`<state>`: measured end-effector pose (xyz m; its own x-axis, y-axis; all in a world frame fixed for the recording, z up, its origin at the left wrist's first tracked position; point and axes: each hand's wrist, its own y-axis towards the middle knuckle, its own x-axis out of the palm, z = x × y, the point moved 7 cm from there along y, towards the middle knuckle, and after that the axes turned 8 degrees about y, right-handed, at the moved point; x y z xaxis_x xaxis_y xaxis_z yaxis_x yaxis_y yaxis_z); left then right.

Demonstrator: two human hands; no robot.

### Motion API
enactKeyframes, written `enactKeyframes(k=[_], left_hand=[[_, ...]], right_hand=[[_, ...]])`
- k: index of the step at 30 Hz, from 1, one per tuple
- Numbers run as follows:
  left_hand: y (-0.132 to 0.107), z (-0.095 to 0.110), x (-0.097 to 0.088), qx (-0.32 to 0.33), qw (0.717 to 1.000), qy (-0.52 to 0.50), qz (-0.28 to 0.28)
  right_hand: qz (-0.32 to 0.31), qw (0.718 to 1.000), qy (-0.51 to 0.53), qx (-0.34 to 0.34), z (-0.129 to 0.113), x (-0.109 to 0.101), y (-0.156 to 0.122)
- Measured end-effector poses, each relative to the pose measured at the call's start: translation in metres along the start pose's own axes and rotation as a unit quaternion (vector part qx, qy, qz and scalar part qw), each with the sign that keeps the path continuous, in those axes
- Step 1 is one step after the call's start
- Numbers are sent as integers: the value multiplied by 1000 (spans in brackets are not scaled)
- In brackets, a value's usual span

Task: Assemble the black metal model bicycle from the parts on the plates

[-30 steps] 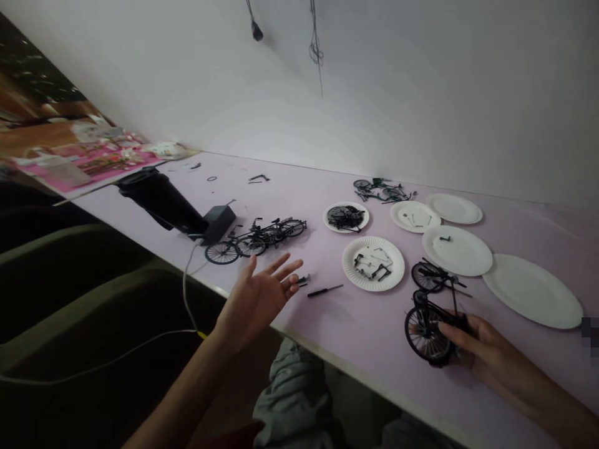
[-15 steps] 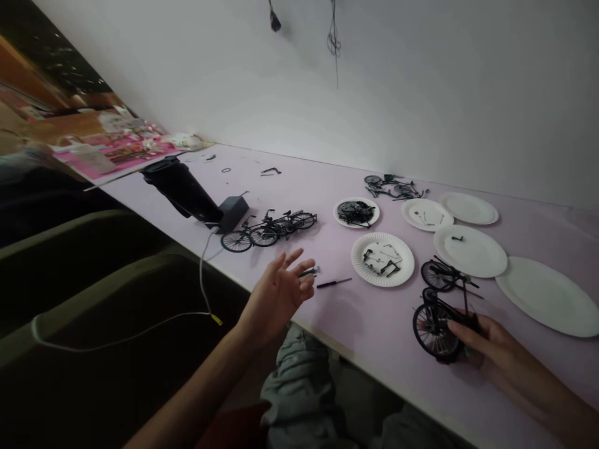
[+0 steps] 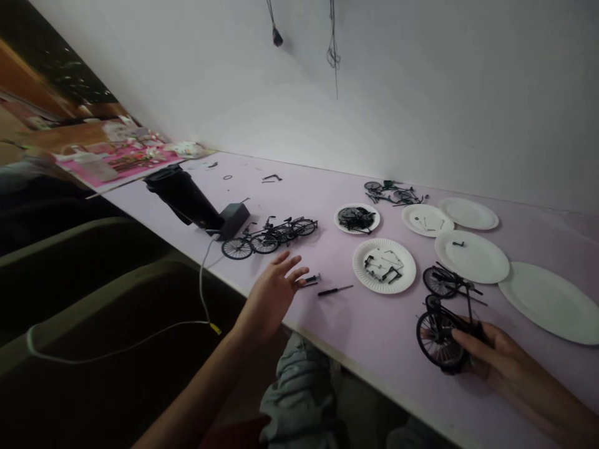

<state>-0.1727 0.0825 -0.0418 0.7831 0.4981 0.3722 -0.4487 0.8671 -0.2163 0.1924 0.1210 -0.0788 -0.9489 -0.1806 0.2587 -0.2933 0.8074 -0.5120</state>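
Right hand point(image 3: 498, 355): grasping. Thumb laid across the near wheel of a dark model bicycle point(image 3: 433, 304), the other fingers behind it, mostly hidden; grip closed about that end. The bicycle is at the right front of the worktop point(image 3: 322, 324), its far wheel pointing toward the plates. Whether its underside touches the surface cannot be told.

Left hand point(image 3: 274, 293): released, holding nothing visible. Fingers spread and slightly bent, thumb not clearly seen; hand over the front edge of the worktop. Fingertips close to a small metal-and-black part point(image 3: 311, 279); contact cannot be made out. Just right of that part, a black-handled screwdriver point(image 3: 329, 291) lies flat, its shaft toward the fluted paper plate point(image 3: 407, 274), which carries small black and silver fittings.

Surroundings: two or more dark model bicycles point(image 3: 266, 242) stand overlapped beyond the left hand, beside a dark grey box point(image 3: 238, 218). A black tumbler-shaped object point(image 3: 185, 196) tilts against the box. Smaller plate point(image 3: 337, 219) behind the fluted one, heaped with black parts. White plate point(image 3: 484, 262) just beyond the held bicycle: one small dark piece on it.
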Motion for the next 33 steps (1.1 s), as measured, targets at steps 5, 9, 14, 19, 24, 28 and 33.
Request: enactKeyframes(k=[5,9,14,19,24,28,33], left_hand=[[-17,6,15,269,862,430,-23],[-27,-12,36,372,651,656,-84],[-15,0,19,245,794,554,-55],[4,0,0,51,976,212,-1],[3,-16,-1,-59,994,-67,64],[-7,-4,6,-32,991,-118,50],[-14,-11,17,-28,991,-129,-8]], right_hand=[[9,1000,8,1,-2,3,-1],[-2,1000,-5,-4,0,1,1],[5,1000,-7,1,0,-1,0],[-17,1000,-20,-2,-4,6,-1],[-13,999,-38,-11,-5,6,0],[-20,999,-28,-3,-5,6,0],[-2,1000,-24,4,-3,1,-1]])
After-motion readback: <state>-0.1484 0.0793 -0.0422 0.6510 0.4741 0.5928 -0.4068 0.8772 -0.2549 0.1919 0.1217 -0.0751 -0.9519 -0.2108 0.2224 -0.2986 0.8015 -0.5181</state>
